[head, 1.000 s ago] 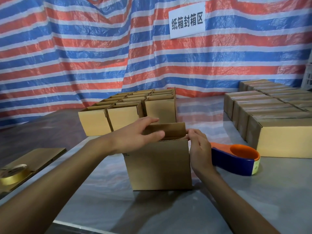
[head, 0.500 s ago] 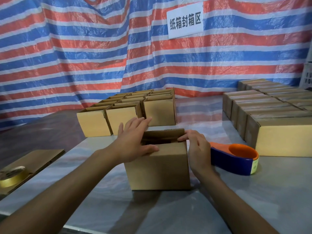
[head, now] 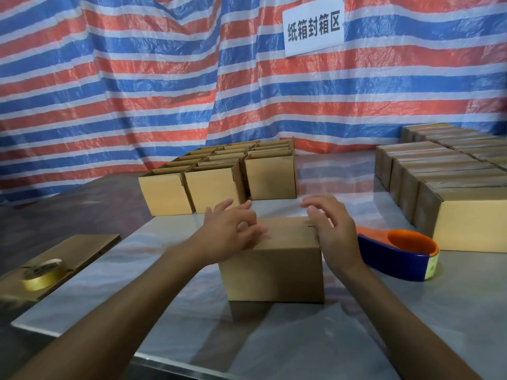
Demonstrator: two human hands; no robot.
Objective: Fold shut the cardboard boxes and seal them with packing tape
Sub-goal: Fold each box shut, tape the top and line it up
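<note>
A small cardboard box (head: 274, 272) stands in front of me on the table, its top flaps folded down flat. My left hand (head: 230, 234) lies over the box's left top edge, fingers spread and slightly blurred. My right hand (head: 332, 231) rests at the box's right top corner with relaxed fingers, holding nothing. A blue and orange tape dispenser (head: 397, 253) lies on the table just right of my right hand.
Several open boxes (head: 219, 179) stand in rows behind. Several closed boxes (head: 450, 187) are packed at the right. A yellowish tape roll (head: 44, 272) sits on flat cardboard (head: 82, 248) at the left. A striped tarp with a white sign (head: 314, 27) hangs behind the table (head: 274, 338).
The box's raised flaps have been pressed down flat. Both hands moved from pinching the flaps to lying over the closed top.
</note>
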